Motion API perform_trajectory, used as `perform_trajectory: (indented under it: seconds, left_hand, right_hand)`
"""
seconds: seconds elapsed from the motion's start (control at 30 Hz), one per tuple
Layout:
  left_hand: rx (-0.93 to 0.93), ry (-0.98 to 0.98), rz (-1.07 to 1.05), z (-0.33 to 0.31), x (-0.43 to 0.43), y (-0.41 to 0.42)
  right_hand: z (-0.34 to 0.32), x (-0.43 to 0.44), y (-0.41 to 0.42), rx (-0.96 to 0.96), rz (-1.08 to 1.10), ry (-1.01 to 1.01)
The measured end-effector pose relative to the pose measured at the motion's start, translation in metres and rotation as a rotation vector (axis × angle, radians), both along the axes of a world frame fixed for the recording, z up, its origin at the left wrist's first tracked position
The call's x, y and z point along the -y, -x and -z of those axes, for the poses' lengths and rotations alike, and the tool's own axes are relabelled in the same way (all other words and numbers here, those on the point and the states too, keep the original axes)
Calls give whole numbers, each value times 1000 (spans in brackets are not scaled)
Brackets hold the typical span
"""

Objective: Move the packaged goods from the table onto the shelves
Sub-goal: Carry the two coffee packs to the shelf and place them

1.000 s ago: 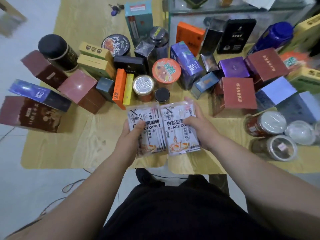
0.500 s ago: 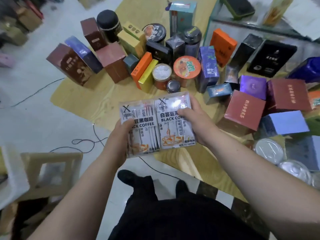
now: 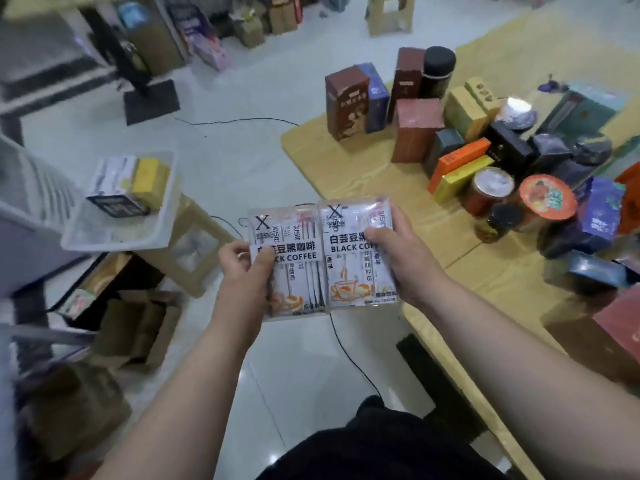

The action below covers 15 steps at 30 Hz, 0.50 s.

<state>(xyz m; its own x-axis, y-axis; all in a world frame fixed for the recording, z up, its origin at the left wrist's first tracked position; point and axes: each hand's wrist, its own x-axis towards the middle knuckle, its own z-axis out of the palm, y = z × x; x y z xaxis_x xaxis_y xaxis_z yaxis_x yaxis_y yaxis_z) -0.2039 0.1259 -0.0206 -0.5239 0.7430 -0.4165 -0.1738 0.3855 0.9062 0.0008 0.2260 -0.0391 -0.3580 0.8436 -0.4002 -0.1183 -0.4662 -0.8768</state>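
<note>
Coffee packets, two clear ones printed "BLACK COFFEE", are held side by side over the floor, just off the worktop's [image 3: 381, 174] left edge: the left hand [image 3: 244, 263] grips the left packet [image 3: 294, 261], the right hand [image 3: 398, 251] grips the right packet [image 3: 349, 251].

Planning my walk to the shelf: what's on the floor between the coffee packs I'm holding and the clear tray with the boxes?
In the head view, between the coffee packs and the clear tray stands a beige stool, with a thin black cable on the floor.
</note>
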Motion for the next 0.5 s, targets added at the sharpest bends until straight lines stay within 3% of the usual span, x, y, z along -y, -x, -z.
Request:
perform_trajectory:
  seconds: [0.3,0.5]
  left_hand:
    - [78,-177,-516,-28,213,164]
    - [-8,-259,-844,-46,359,229]
  right_hand:
    - [-33,118,244,-8,-496,-90]
    - [-53,237,391,-108,-820,-127]
